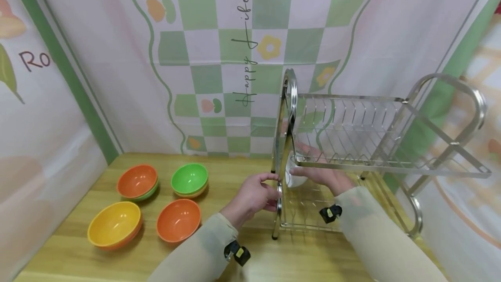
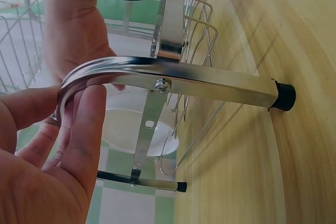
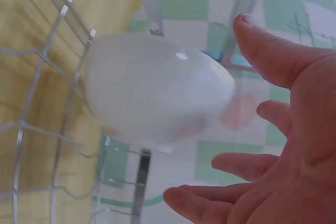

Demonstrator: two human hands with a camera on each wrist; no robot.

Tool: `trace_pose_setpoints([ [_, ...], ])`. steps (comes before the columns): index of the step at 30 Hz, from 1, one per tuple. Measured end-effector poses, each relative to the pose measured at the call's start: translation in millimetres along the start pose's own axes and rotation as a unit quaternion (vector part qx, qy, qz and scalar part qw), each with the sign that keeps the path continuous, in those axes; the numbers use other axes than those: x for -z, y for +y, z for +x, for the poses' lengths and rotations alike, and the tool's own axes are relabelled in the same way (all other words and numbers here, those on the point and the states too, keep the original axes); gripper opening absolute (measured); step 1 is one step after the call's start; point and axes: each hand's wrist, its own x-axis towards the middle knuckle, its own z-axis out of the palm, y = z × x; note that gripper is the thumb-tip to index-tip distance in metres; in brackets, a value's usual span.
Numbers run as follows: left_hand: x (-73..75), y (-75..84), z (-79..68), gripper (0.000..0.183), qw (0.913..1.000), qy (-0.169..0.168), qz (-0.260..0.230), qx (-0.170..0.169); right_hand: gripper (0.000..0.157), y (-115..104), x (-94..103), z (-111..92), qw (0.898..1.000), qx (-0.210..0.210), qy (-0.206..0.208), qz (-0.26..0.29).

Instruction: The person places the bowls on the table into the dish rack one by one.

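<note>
A two-tier metal dish rack (image 1: 291, 116) stands on the right of the table. My left hand (image 1: 255, 195) grips the lower curved part of its left side frame. In the left wrist view, the thumb and fingers (image 2: 86, 124) bend around the shiny tube (image 2: 210, 81). Standing on its side on the lower wire tier is a white bowl (image 3: 152, 90), near the rack's left end. Beside that bowl, beneath the upper tier, my right hand (image 1: 318, 175) is spread. The right wrist view shows its fingers (image 3: 241, 166) apart from the bowl, holding nothing.
Left of the rack sit stacked bowls: orange over green (image 1: 138, 180), green over orange (image 1: 190, 178), and yellow over orange (image 1: 114, 225), plus an orange bowl (image 1: 179, 220). The upper wire tier (image 1: 348, 129) overhangs my right hand. A patterned curtain (image 1: 219, 42) hangs behind the table.
</note>
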Motion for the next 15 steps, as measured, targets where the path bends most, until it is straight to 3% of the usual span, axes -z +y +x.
trace_pose_setpoints([
  [3,0.2,-0.1,-0.3,0.044,1.0,0.0,-0.005,0.0,0.094,5.3,6.4,-1.5,0.999,0.022,0.021,-0.022],
  [8,0.3,0.5,0.0,0.043,1.0,0.001,-0.008,0.0,0.08,-0.7,17.4,-14.4,0.994,0.025,0.06,-0.085],
  [15,0.3,-0.7,1.1,0.044,1.0,0.001,-0.01,0.0,0.081,-14.6,17.4,-40.5,0.99,-0.007,0.12,-0.069],
])
